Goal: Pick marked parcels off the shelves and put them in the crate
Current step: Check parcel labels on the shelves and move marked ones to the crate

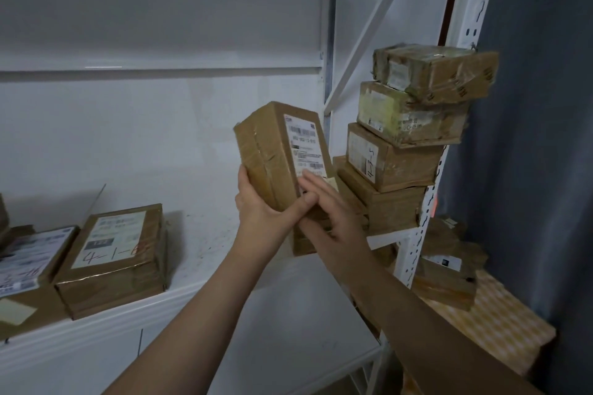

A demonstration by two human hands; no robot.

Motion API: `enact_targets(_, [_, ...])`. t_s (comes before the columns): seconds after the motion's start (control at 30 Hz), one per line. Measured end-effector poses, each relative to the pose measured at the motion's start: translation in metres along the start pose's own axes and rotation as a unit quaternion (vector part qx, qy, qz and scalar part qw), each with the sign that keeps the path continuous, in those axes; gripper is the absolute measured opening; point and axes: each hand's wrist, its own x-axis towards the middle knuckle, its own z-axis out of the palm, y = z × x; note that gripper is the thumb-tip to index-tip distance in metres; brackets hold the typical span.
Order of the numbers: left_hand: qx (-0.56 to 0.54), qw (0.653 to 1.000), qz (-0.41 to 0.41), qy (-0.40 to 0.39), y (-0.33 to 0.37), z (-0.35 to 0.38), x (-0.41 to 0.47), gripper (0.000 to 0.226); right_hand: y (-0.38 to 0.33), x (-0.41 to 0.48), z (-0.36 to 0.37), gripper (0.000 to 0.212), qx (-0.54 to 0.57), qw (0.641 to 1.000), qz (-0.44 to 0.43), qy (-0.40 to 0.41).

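L hand (256, 207) curls round parcel (272, 151) base, R hand (327, 205) fingers flat on it; leaning stack (404, 154) beside prob topples if bumped.

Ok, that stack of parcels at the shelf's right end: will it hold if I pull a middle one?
Probably not: the stack is staggered, its top parcel overhanging rightwards, so it looks apt to topple. The glossy tape may let boxes slide. Like the held parcel, they look stiff, so squeezing shouldn't crush them.
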Motion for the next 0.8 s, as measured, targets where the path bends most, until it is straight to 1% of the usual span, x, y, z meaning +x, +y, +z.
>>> enact_targets(0.07, [-0.027, 1.000, -0.013, 0.007, -0.002, -0.009, 0.001, 0.116, 0.001, 0.000, -0.004, 0.040, 0.028, 0.999, 0.018, -0.003])
enact_targets(0.13, [-0.046, 0.999, -0.018, 0.005, -0.003, -0.016, 0.000, 0.104, 0.003, -0.001, -0.009, 0.037, 0.049, 0.997, 0.045, 0.026])
enact_targets(0.17, [-0.063, 0.998, -0.017, 0.008, -0.004, -0.019, -0.002, 0.095, 0.003, -0.001, -0.012, 0.037, 0.032, 0.997, 0.050, 0.049])
enact_targets(0.2, [-0.086, 0.996, -0.015, 0.011, -0.003, -0.021, -0.005, 0.085, 0.004, -0.001, -0.015, 0.039, 0.020, 0.996, 0.053, 0.066])
enact_targets(0.23, [-0.113, 0.993, -0.012, 0.011, -0.003, -0.023, -0.008, 0.076, 0.005, 0.000, -0.017, 0.045, 0.030, 0.995, 0.068, 0.072])
enact_targets(0.3, [-0.153, 0.988, -0.012, 0.004, -0.006, -0.026, -0.011, 0.058, 0.001, -0.001, -0.021, 0.055, 0.121, 0.985, 0.121, 0.034])
enact_targets(0.33, [-0.158, 0.987, -0.017, -0.001, -0.008, -0.028, -0.012, 0.048, 0.000, -0.002, -0.021, 0.056, 0.151, 0.978, 0.143, 0.004])
enact_targets(0.37, [-0.155, 0.988, -0.021, -0.004, -0.009, -0.029, -0.013, 0.041, 0.001, -0.004, -0.021, 0.057, 0.155, 0.976, 0.151, -0.015])
enact_targets(0.5, [-0.138, 0.990, -0.003, -0.004, -0.009, -0.031, -0.020, 0.038, 0.002, -0.010, -0.015, 0.062, 0.149, 0.979, 0.139, -0.021])
enact_targets(0.63, [-0.120, 0.993, 0.021, 0.009, -0.007, -0.035, -0.023, 0.043, 0.001, -0.012, -0.014, 0.066, 0.146, 0.981, 0.127, -0.012])
enact_targets(0.8, [-0.138, 0.990, 0.022, 0.019, -0.006, -0.039, -0.025, 0.040, -0.002, -0.013, -0.012, 0.069, 0.131, 0.984, 0.121, -0.010])
